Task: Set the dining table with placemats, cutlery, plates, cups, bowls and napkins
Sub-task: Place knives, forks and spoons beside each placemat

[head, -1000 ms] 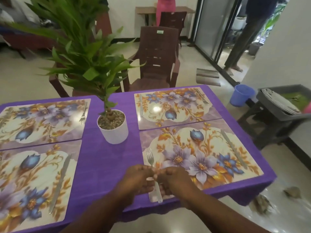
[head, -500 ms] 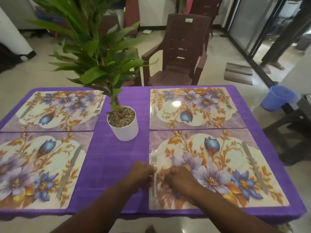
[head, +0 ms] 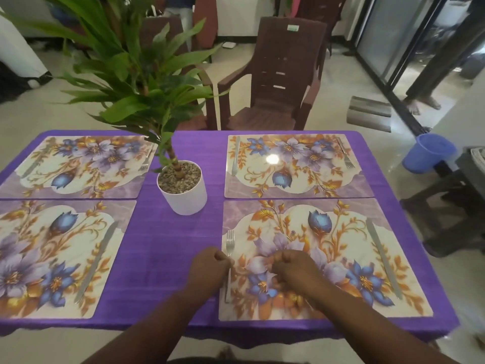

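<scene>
Both hands curled: left hand touching, perhaps pinching, the fork, lying near-to-far along the near right placemat's left edge; right hand empty, just right.

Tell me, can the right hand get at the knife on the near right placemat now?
Probably yes: the right hand holds nothing, and only bare placemat lies between it and the knife.
</scene>
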